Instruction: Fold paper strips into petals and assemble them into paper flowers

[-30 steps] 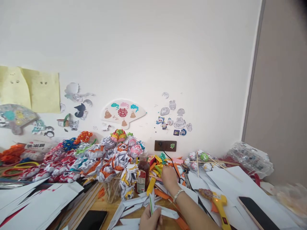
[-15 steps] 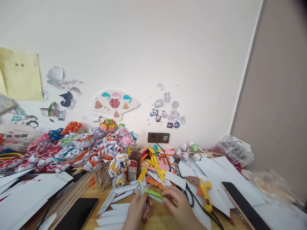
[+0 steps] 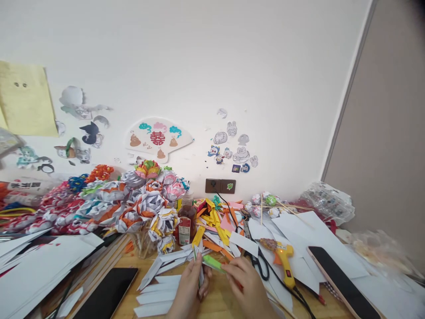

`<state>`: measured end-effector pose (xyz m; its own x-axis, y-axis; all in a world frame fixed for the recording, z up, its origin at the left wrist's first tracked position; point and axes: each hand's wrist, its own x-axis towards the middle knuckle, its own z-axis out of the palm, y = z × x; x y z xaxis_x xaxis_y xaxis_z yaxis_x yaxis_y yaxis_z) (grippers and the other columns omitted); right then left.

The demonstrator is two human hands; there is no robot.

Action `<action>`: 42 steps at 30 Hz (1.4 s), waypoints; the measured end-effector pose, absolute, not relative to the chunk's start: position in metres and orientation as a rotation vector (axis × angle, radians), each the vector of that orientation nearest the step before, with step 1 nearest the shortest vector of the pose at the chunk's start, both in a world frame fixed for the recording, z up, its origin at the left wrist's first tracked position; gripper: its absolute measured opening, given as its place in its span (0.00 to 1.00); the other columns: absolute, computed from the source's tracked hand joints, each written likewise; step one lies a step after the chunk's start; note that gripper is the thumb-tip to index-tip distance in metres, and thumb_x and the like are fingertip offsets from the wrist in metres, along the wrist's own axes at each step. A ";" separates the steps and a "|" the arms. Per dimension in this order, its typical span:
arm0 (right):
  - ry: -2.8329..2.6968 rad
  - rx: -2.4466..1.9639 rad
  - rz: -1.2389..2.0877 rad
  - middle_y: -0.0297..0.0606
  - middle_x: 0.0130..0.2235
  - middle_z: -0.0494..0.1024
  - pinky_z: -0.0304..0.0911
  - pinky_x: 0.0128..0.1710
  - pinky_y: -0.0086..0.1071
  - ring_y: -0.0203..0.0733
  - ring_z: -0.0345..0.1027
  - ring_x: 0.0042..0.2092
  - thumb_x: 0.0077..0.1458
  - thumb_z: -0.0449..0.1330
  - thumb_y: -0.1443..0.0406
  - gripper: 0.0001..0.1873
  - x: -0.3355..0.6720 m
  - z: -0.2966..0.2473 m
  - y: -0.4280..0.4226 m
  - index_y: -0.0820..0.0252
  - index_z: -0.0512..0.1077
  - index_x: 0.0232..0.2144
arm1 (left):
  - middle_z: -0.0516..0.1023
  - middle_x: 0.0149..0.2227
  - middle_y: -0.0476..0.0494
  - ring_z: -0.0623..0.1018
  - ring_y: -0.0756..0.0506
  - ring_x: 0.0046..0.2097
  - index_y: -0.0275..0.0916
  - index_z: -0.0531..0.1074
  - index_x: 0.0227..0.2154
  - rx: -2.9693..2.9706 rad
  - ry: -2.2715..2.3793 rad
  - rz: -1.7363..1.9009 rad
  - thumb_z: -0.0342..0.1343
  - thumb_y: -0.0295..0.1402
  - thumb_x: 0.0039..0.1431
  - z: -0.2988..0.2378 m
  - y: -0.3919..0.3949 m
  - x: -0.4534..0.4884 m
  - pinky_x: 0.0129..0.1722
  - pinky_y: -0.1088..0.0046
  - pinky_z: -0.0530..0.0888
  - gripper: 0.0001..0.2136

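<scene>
head view | faces forward, slightly down | hands [image 3: 190,280] [image 3: 245,280] near, low-centre | wall [image 3: 282,84] beyond table [image 3: 217,301]

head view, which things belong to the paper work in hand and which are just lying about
Likely in use:
green strip, held by the right hand
folded paper, held by the left hand
white folded strips
glue gun, perhaps

Probably just lying about:
left phone
right phone
bottle
clear plastic packaging

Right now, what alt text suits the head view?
A left hand holds folded paper while the right hand holds a green strip over a wooden table crowded with paper flowers, a jar and a glue gun.
</scene>
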<state>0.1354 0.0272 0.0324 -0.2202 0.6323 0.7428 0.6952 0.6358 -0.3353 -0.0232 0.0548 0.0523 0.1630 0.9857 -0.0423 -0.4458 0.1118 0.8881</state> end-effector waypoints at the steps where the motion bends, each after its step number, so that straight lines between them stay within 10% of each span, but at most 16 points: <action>1: -1.964 -1.043 -0.120 0.41 0.35 0.74 0.66 0.34 0.35 0.45 0.69 0.36 0.55 0.50 0.76 0.19 0.135 0.033 0.026 0.56 0.73 0.42 | 0.62 0.10 0.59 0.53 0.59 0.12 0.37 0.67 0.17 0.880 0.797 1.228 0.61 0.63 0.35 0.053 0.054 -0.023 0.12 0.82 0.54 0.29; 15: -1.690 -1.123 0.329 0.42 0.42 0.74 0.64 0.45 0.40 0.48 0.68 0.45 0.52 0.55 0.70 0.13 0.132 0.029 0.028 0.57 0.71 0.42 | 0.69 0.12 0.57 0.55 0.59 0.10 0.39 0.65 0.19 0.988 0.806 1.148 0.65 0.42 0.39 0.050 0.056 -0.023 0.12 0.82 0.53 0.16; 24: -1.544 -1.058 0.708 0.37 0.33 0.77 0.68 0.32 0.33 0.45 0.73 0.35 0.57 0.57 0.58 0.11 0.125 0.027 0.029 0.57 0.75 0.37 | 0.70 0.14 0.57 0.54 0.59 0.13 0.38 0.69 0.29 0.885 0.698 1.085 0.64 0.37 0.41 0.056 0.048 -0.028 0.15 0.81 0.50 0.14; 42: -1.927 -0.981 0.162 0.39 0.40 0.78 0.69 0.40 0.33 0.43 0.73 0.40 0.66 0.47 0.65 0.19 0.127 0.026 0.023 0.51 0.66 0.57 | 0.65 0.18 0.60 0.55 0.60 0.16 0.38 0.65 0.23 0.775 0.580 1.096 0.73 0.46 0.35 0.055 0.050 -0.029 0.18 0.82 0.55 0.24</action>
